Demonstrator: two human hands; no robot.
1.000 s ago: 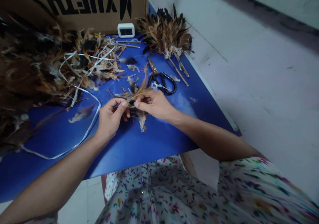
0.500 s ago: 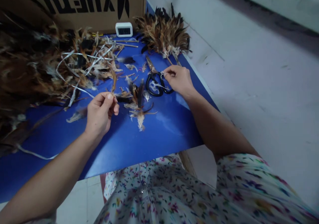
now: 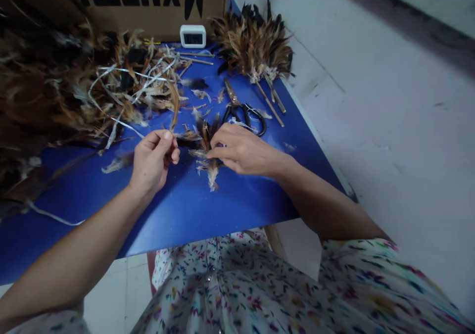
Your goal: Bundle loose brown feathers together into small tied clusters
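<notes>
My left hand (image 3: 154, 161) pinches the base of a thin brown feather (image 3: 174, 104) that points up and away. My right hand (image 3: 247, 150) is closed over a small group of loose feathers (image 3: 212, 174) on the blue table (image 3: 178, 215); what its fingertips hold, if anything, is hidden. Just beyond that hand lie black-handled scissors (image 3: 233, 95), blades pointing away, with a bit of white string at the handles. A large heap of brown feathers (image 3: 48, 101) with white ribbon (image 3: 148, 82) strands covers the left side.
Feather bundles (image 3: 256, 44) on sticks (image 3: 270, 105) lie at the back right beside the wall (image 3: 401, 126). A white digital clock (image 3: 193, 36) stands before a cardboard box (image 3: 137, 20) at the back. Thin sticks (image 3: 196, 59) and feather scraps lie near the clock.
My right hand has moved from beside the scissors' handles left and nearer, onto the small feather group. My left hand keeps its pinch on the feather. The view has shifted slightly.
</notes>
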